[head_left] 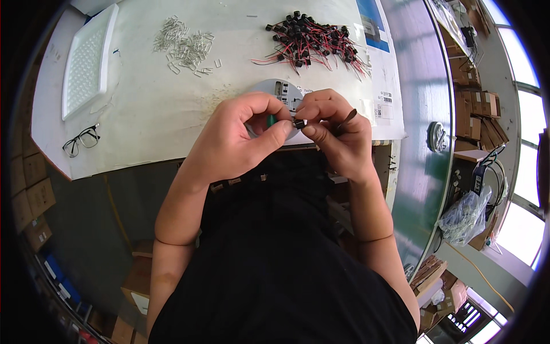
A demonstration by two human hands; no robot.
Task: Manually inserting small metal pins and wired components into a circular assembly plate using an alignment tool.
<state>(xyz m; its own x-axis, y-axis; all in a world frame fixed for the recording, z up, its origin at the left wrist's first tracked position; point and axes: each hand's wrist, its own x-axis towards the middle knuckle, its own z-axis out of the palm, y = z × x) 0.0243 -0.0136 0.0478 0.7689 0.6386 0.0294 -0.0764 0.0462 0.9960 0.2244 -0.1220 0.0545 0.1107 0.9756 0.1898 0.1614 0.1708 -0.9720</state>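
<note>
1. Head view: left hand (243, 131) is closing around a green object (270, 120), mostly hidden. Right hand (342, 126) is pinching a small black part (301, 123) between thumb and fingers, a slim dark tool (348, 118) jutting out. Black part is sitting between both hands' fingertips, over the round grey disc (262, 88).
2. Risk: light or off-centre pinch could be letting the part slip; the tucked tool could be snagging.
3. Pose: wrists are angling inward, fingertips converging.
</note>
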